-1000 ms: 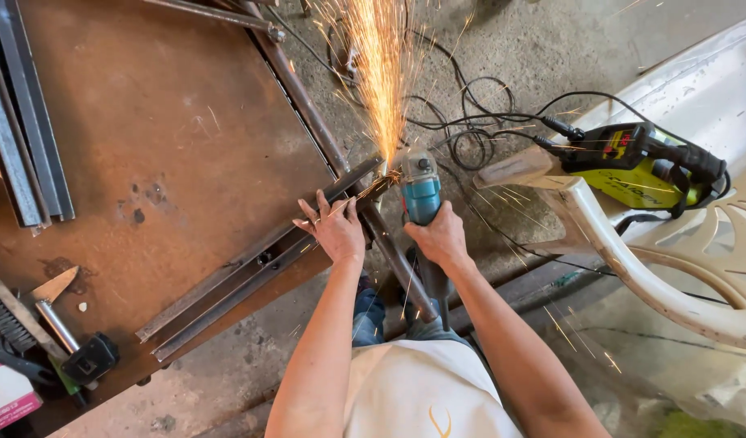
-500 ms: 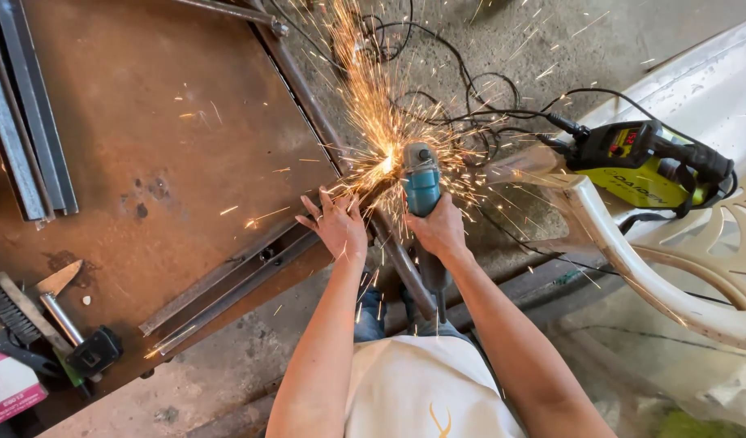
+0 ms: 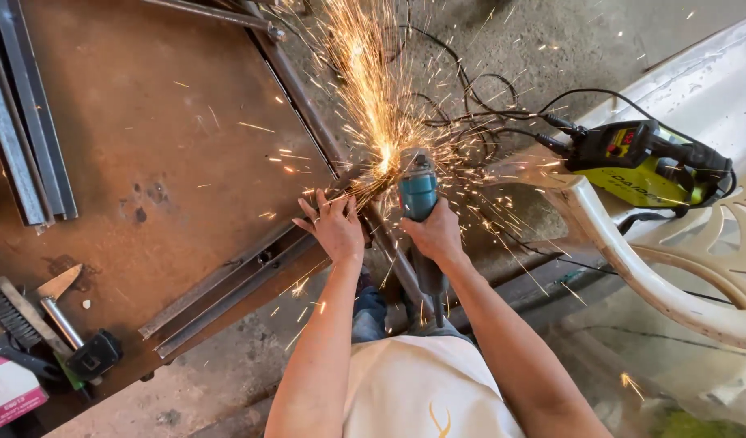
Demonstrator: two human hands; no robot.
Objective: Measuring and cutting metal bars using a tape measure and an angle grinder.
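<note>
Right hand (image 3: 434, 235) tight around grinder (image 3: 418, 195).

The teal-blue plastic-bodied angle grinder (image 3: 418, 195) has a grey metal head, and the spray of sparks (image 3: 371, 89) off it is bright orange-yellow, white at the core. The flat rust-brown steel bench (image 3: 146, 138) shows darker blotches and pale scratches. The long steel angle bars (image 3: 227, 284) along its near edge are dull grey-brown, and the stacked steel strips (image 3: 24, 130) at its far left edge are blue-grey. The boxy welding machine (image 3: 644, 162) is black on top and yellow-green below, with black cables (image 3: 470, 105). The moulded plastic chair (image 3: 673, 243) is cream-white with smudges. The person's shirt (image 3: 421, 389) is white with a small gold mark. The chipping hammer (image 3: 60, 312) near the bench's near left corner is silver-grey with a black grip.
</note>
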